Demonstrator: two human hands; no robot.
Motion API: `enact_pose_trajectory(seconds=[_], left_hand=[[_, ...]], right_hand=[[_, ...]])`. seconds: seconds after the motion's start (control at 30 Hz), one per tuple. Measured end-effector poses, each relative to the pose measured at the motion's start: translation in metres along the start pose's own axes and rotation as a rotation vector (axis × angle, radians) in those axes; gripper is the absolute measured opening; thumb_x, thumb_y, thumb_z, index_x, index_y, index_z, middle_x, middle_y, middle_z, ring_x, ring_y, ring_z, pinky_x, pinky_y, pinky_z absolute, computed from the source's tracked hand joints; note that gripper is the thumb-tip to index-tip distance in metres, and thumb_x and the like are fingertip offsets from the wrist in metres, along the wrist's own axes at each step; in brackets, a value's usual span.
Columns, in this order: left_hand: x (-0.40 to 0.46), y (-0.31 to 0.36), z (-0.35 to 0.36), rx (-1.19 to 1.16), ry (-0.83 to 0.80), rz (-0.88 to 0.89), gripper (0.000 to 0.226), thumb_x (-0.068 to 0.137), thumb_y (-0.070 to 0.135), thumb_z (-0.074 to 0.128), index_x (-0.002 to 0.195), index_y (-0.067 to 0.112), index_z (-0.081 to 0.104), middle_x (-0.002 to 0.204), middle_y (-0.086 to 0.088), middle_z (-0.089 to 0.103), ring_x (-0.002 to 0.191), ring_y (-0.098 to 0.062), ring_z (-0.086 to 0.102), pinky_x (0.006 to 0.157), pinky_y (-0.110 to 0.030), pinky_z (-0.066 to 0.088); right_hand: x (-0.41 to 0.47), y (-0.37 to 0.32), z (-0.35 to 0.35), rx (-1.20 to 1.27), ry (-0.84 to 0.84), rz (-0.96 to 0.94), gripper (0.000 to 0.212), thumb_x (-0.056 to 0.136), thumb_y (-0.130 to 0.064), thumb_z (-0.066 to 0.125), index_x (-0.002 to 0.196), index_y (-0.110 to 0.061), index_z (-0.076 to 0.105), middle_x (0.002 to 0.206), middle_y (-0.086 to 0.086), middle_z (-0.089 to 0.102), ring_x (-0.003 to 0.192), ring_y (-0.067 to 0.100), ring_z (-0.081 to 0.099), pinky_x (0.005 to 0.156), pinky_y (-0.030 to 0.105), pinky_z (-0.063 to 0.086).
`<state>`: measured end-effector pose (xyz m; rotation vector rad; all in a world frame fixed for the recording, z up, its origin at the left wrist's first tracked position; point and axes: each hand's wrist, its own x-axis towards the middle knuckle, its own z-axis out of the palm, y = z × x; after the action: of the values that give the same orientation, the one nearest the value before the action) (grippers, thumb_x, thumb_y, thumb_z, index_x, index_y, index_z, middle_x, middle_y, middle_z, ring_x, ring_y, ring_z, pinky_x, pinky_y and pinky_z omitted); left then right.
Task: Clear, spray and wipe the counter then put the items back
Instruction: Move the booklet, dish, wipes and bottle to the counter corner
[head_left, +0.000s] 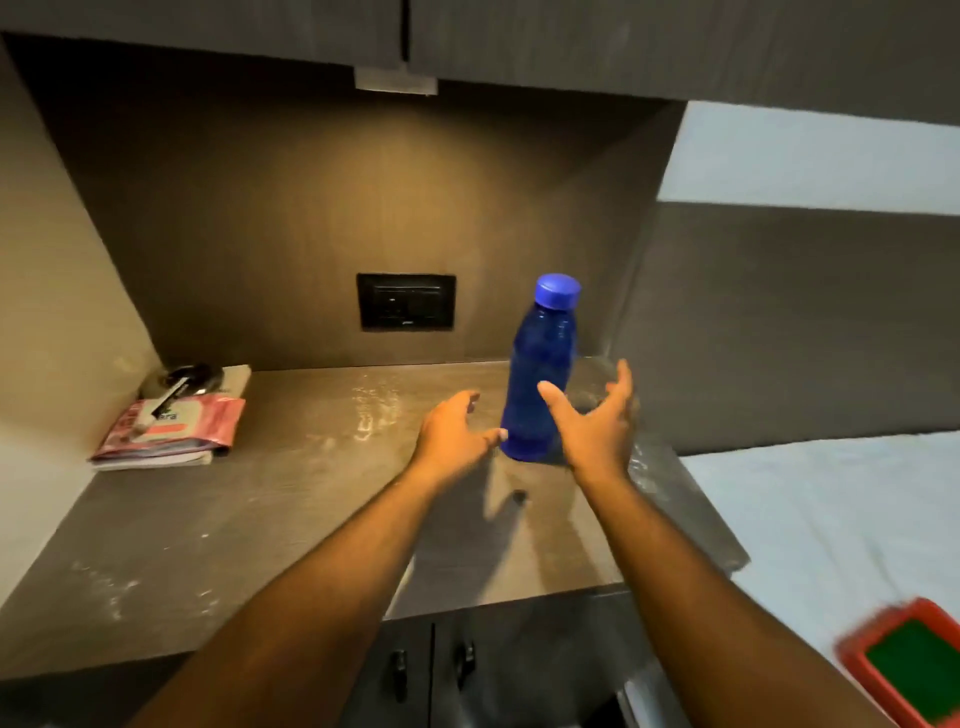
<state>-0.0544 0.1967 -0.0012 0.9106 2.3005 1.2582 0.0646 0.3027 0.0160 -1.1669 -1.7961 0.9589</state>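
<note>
A blue plastic bottle (543, 364) with a blue cap stands upright at the back right of the brown counter (291, 514). My left hand (452, 441) hovers just left of the bottle's base, fingers apart, its thumb tip close to the bottle. My right hand (597, 421) is spread open just right of the bottle, fingers curled toward it, holding nothing. At the back left corner lies a pink wipes packet (176, 426) on a stack of papers, with a shiny round metal object (182, 379) behind it.
A black socket panel (406, 301) is set in the back wall. Upper cabinets hang overhead and cabinet doors with handles (431, 665) sit below the counter. A bed with a pale sheet (810, 525) lies to the right, with a red-framed green object (909, 670) on it.
</note>
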Motion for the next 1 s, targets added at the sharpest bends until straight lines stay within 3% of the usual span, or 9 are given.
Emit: enact_pose_trajectory(seconds=[0.07,0.13,0.17,0.27,0.37,0.57,0.7,0.83,1.0], left_hand=[[0.012,0.020,0.020,-0.055,-0.057,0.009,0.070,0.066,0.019,0.084,0.129,0.014,0.053,0.128,-0.011,0.060,0.114,-0.024,0.059,0.097,-0.036,0.048],[0.033,0.027,0.037,-0.122,-0.061,0.038,0.054,0.054,0.022,0.080,0.104,0.031,0.061,0.112,-0.008,0.068,0.103,-0.024,0.064,0.092,-0.043,0.053],[0.048,0.019,0.052,-0.144,-0.061,0.053,0.050,0.049,0.028,0.074,0.097,0.035,0.063,0.107,-0.007,0.071,0.099,-0.025,0.067,0.088,-0.048,0.055],[0.064,-0.003,0.067,-0.187,0.020,-0.009,0.061,0.053,0.032,0.076,0.112,0.029,0.059,0.106,0.000,0.071,0.099,-0.021,0.068,0.085,-0.044,0.057],[0.019,0.012,0.028,-0.161,0.139,-0.020,0.067,0.054,0.033,0.079,0.114,0.028,0.051,0.108,0.002,0.067,0.098,-0.020,0.066,0.083,-0.038,0.057],[-0.030,-0.044,-0.074,-0.084,0.403,-0.173,0.073,0.047,0.037,0.082,0.111,0.034,0.047,0.106,0.006,0.065,0.095,-0.018,0.065,0.083,-0.040,0.056],[-0.060,-0.078,-0.159,-0.010,0.552,-0.263,0.048,0.063,0.025,0.083,0.096,0.034,0.049,0.084,0.017,0.055,0.080,-0.008,0.060,0.066,-0.020,0.050],[-0.095,-0.118,-0.222,-0.009,0.690,-0.328,0.080,0.055,0.010,0.088,0.125,0.017,0.050,0.106,0.005,0.060,0.101,-0.019,0.062,0.089,-0.036,0.052],[-0.111,-0.160,-0.260,-0.032,0.753,-0.362,0.079,0.055,0.009,0.089,0.124,0.019,0.051,0.096,0.012,0.059,0.096,-0.016,0.062,0.083,-0.029,0.050]], right_hand=[[0.032,-0.010,-0.002,-0.065,-0.195,-0.043,0.119,0.064,-0.051,0.084,0.153,-0.016,0.013,0.158,0.012,0.030,0.141,0.027,0.036,0.113,0.045,0.036],[0.055,-0.018,0.011,-0.035,-0.337,0.002,0.112,0.051,-0.053,0.087,0.142,-0.011,0.036,0.142,0.016,0.052,0.126,0.031,0.054,0.102,0.046,0.047],[0.059,-0.019,0.016,-0.043,-0.329,0.015,0.106,0.042,-0.057,0.086,0.130,-0.010,0.050,0.127,0.016,0.063,0.113,0.032,0.063,0.094,0.046,0.053],[0.059,-0.015,0.033,-0.098,-0.277,-0.068,0.093,0.035,-0.060,0.081,0.113,-0.012,0.062,0.103,0.013,0.072,0.092,0.031,0.070,0.079,0.043,0.057],[0.037,-0.026,0.044,-0.022,-0.304,-0.128,0.087,0.042,-0.054,0.084,0.116,-0.017,0.058,0.106,0.009,0.070,0.093,0.030,0.068,0.081,0.044,0.057],[-0.041,-0.091,0.113,0.087,-0.616,-0.305,0.073,0.041,-0.056,0.080,0.104,-0.029,0.054,0.105,-0.002,0.069,0.094,0.019,0.067,0.082,0.041,0.056],[-0.102,-0.146,0.169,0.188,-0.797,-0.365,0.078,0.043,-0.056,0.082,0.110,-0.029,0.052,0.104,-0.009,0.067,0.094,0.013,0.066,0.082,0.038,0.057],[-0.156,-0.182,0.217,0.238,-0.979,-0.373,0.081,0.053,-0.044,0.087,0.120,-0.028,0.046,0.110,-0.010,0.063,0.099,0.013,0.064,0.088,0.038,0.057],[-0.196,-0.198,0.261,0.225,-1.077,-0.393,0.071,0.060,-0.036,0.087,0.117,-0.025,0.046,0.110,-0.008,0.062,0.098,0.015,0.063,0.089,0.038,0.056]])
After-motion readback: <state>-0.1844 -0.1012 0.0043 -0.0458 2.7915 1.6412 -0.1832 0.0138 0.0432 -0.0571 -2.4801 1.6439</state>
